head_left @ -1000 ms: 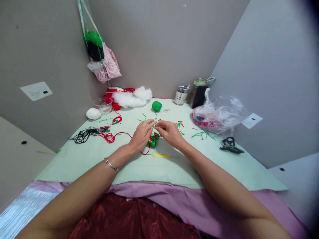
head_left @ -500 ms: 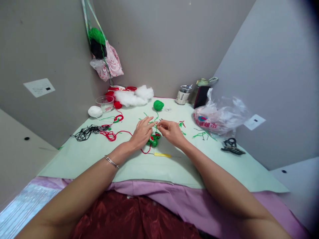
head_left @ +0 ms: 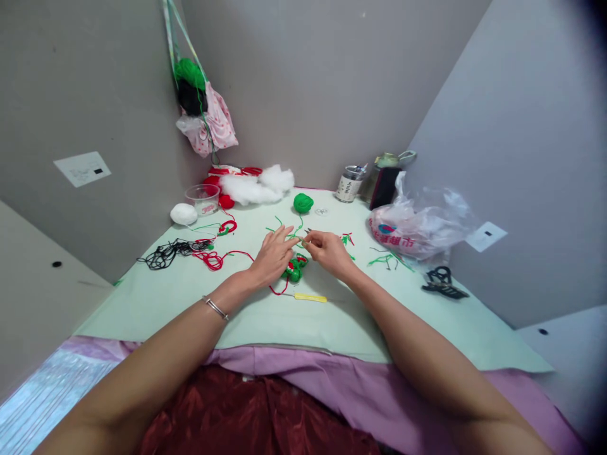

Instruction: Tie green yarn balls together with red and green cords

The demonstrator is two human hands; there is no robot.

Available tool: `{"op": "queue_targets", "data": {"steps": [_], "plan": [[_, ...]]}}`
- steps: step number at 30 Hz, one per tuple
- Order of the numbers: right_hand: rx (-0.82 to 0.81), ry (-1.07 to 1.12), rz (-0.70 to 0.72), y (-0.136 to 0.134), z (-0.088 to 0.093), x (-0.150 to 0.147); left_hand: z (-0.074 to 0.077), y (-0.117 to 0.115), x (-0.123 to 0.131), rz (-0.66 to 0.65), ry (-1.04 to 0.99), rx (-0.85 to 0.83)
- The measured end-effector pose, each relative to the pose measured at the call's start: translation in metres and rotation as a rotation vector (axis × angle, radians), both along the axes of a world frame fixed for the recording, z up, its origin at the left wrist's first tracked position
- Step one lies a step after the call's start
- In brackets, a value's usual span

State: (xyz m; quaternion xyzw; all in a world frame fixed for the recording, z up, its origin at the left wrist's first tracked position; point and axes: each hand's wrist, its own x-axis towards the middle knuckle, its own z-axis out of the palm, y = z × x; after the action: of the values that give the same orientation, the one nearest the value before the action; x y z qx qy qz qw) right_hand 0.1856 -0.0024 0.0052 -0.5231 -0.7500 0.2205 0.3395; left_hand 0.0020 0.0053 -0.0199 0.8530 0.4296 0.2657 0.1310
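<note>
My left hand [head_left: 274, 254] is palm down with its fingers stretched out, and its thumb is hidden. Thin green yarn [head_left: 300, 220] touches the tip of its forefinger and runs back to a green yarn ball [head_left: 303, 203]. My right hand [head_left: 327, 251] faces it, thumb and forefinger pinched on the green yarn close to that fingertip. A small dark pointed tip [head_left: 307, 230] shows just beyond the right fingers; what it belongs to is hidden. Below the hands sits a green and red crocheted piece [head_left: 294, 270], partly covered by my left hand. In front lies a yellow-handled crochet hook [head_left: 310, 297].
Left are black yarn [head_left: 171, 254], red yarn [head_left: 208, 259], a white yarn ball [head_left: 183, 214] and a clear tub [head_left: 203, 201]. White stuffing [head_left: 256, 188] lies behind. Right are yarn scraps [head_left: 389, 260], a plastic bag [head_left: 412, 224], a black hair claw [head_left: 444, 283] and a pen tin [head_left: 349, 185].
The whole view has shifted slightly. My hands stay close together; the right fingertips have moved a little at the left forefinger, still pinching the green yarn.
</note>
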Motion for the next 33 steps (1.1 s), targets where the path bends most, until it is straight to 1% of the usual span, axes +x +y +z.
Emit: {"op": "queue_targets", "data": {"steps": [3, 6, 10, 12, 14, 19, 23, 28, 33], "plan": [[-0.03, 0.039, 0.037, 0.001, 0.0, 0.0, 0.001, -0.001, 0.0, -0.006, 0.016, -0.007], [-0.051, 0.077, 0.015, 0.001, 0.0, 0.0, 0.0, -0.001, -0.001, -0.008, 0.021, 0.0], [-0.078, 0.088, 0.038, 0.003, -0.002, 0.0, -0.001, 0.0, -0.002, -0.026, -0.021, 0.0], [-0.061, 0.086, -0.005, 0.004, -0.003, 0.001, 0.001, 0.001, -0.002, -0.027, -0.069, -0.004], [-0.008, 0.07, -0.054, 0.004, -0.004, 0.0, 0.003, 0.003, -0.003, -0.007, -0.152, -0.028], [0.112, 0.008, -0.066, -0.002, -0.003, -0.005, 0.01, 0.008, -0.008, 0.1, -0.491, -0.204], [0.171, -0.055, -0.055, -0.009, 0.0, -0.012, 0.008, 0.014, -0.01, 0.122, -0.702, -0.389], [0.193, -0.112, -0.047, -0.013, 0.001, -0.015, 0.002, 0.018, -0.008, 0.094, -0.819, -0.525], [0.216, -0.141, -0.058, -0.012, -0.001, -0.014, 0.005, 0.014, -0.008, 0.084, -0.869, -0.595]]}}
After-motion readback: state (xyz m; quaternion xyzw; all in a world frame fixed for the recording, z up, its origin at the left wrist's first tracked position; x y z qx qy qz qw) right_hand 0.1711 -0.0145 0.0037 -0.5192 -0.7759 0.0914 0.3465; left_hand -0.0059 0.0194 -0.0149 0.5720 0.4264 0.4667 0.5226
